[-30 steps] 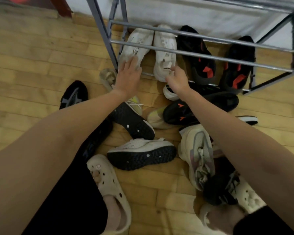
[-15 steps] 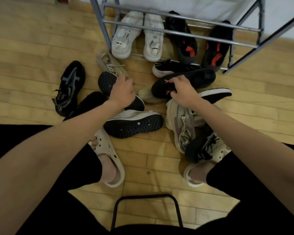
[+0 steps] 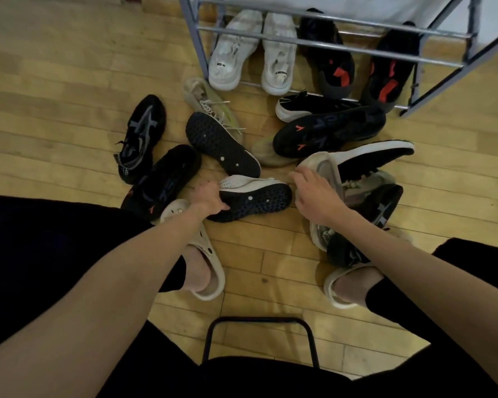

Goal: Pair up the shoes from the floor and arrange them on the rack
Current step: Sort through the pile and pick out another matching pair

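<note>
**Left hand on a white shoe, right hand open above the pile**

The left hand grips the heel end of a white shoe with a black studded sole, which lies on its side on the wooden floor, sole turned toward the person; the thumb lies across the sole and the fingers curl round the white upper. Its toe points at the right hand, which hovers just beside it with fingers spread and relaxed, holding nothing. That hand is above the near edge of a pale grey trainer, and whether it touches the trainer cannot be told.

The matching shoe, sole up, lies just beyond the held one, nearer the rack, partly over a beige laced shoe. On the rack's lowest bars, at its left end, stands a white pair; to the right of it a black pair with red marks.

Loose on the floor before the rack lie a black shoe with orange marks and a black shoe with a white sole. To the left of the pile lie a black shoe with grey stripes and another black shoe, side by side. The person's feet, in cream clogs, flank the pile.
</note>
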Available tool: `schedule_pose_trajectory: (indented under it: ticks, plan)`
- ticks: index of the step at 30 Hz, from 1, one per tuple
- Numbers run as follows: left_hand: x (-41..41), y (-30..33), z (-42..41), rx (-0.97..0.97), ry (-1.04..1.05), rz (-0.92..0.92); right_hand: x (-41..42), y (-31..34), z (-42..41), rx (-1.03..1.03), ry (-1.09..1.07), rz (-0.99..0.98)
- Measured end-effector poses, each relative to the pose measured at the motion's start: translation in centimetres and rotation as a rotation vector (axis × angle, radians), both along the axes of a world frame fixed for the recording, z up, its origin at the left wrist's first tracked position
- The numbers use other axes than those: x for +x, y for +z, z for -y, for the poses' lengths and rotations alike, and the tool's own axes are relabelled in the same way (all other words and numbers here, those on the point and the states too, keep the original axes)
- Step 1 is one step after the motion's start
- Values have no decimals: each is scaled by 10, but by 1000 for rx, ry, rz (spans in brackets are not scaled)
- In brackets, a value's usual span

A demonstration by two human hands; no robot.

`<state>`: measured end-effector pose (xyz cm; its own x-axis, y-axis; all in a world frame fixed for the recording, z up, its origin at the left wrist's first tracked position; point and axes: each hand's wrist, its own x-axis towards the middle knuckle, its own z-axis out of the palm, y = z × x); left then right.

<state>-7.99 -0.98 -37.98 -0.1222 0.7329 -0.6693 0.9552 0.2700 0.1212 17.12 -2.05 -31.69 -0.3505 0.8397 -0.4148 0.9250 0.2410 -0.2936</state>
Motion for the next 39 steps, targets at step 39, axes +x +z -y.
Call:
schedule_pose_trajectory:
  ticks: [39]
  plan:
    - [51, 4, -52, 40, 1213, 781, 14, 5, -36, -161, -741, -599]
